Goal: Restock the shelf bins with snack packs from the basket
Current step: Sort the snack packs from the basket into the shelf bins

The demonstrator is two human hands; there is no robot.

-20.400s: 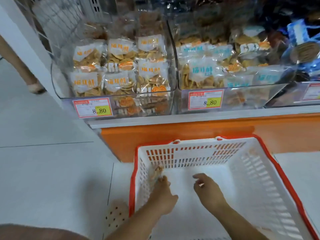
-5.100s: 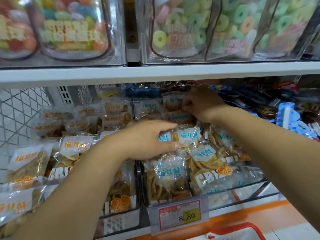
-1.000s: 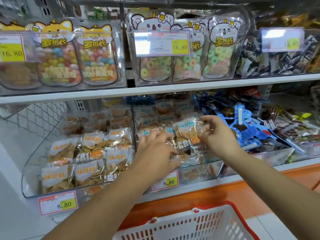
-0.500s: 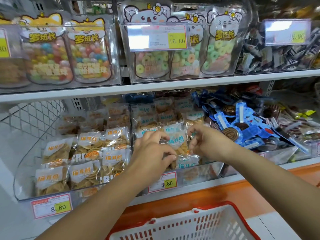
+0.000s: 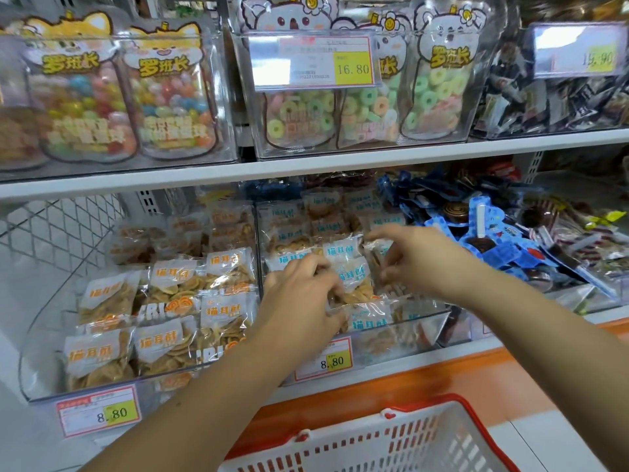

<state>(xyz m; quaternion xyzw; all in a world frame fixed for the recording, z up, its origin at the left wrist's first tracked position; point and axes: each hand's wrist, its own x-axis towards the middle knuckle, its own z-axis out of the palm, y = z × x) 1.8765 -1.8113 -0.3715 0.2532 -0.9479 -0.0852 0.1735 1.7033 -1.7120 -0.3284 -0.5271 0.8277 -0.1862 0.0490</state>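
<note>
Two hands reach into the lower shelf's middle bin (image 5: 401, 338), a clear bin filled with blue-label snack packs (image 5: 289, 212) stacked in rows. The left hand (image 5: 299, 298) has its fingers curled over the left edge of one blue-label pack (image 5: 352, 279) lying on top of the pile near the bin's front, and grips it there. The right hand (image 5: 422, 262) is just beside that pack's right edge, index finger stretched toward the left and the other fingers bent at crinkled clear wrapping; it is blurred, so I cannot tell whether it pinches anything.

Next to it on the left, a second clear bin (image 5: 37, 366) holds the same kind of snack in orange-label packs (image 5: 160, 342), standing upright in rows. Each bin carries a price tag reading 8.80 on its front, one (image 5: 323, 359) under the left forearm and one (image 5: 98, 415) at the lower left.

Right of the middle bin lies a loose heap of blue wrapped sweets (image 5: 497, 243). Above, the white shelf board (image 5: 306, 166) bears clear bins with bags of coloured candy balls (image 5: 119, 97) and ring gummies (image 5: 425, 97), tagged 16.80 (image 5: 316, 63).

Below the shelf's orange base (image 5: 391, 386), the white basket (image 5: 391, 447) with a red rim sits under the arms; only its slotted wall shows.
</note>
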